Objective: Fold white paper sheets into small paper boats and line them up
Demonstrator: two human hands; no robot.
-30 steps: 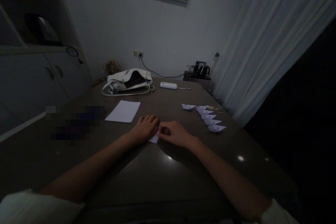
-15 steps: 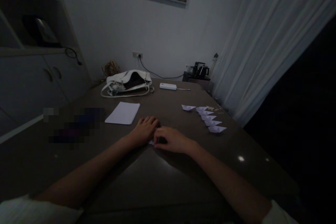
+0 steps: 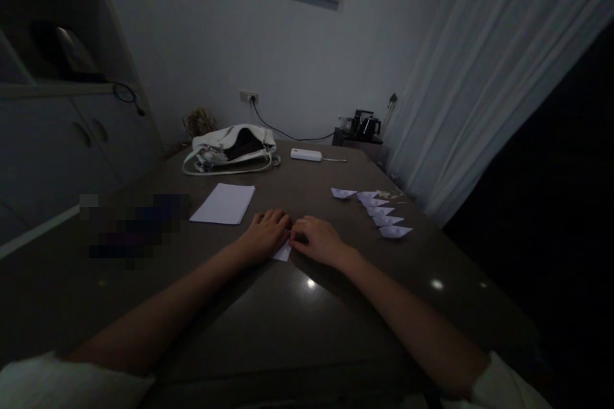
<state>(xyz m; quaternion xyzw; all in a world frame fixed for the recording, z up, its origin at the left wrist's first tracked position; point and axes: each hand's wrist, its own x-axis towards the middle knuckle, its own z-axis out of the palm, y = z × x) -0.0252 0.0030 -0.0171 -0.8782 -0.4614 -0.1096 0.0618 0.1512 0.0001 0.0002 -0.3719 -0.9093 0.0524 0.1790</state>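
Now pinning white paper (image 3: 283, 254) under the flattened left hand (image 3: 265, 235), curling the right hand (image 3: 320, 240) at the paper's right edge (grip unclear).

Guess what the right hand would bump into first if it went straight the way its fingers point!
The right hand would probably meet the left hand first. Its fingers are at the white paper, and any gap is hard to see.
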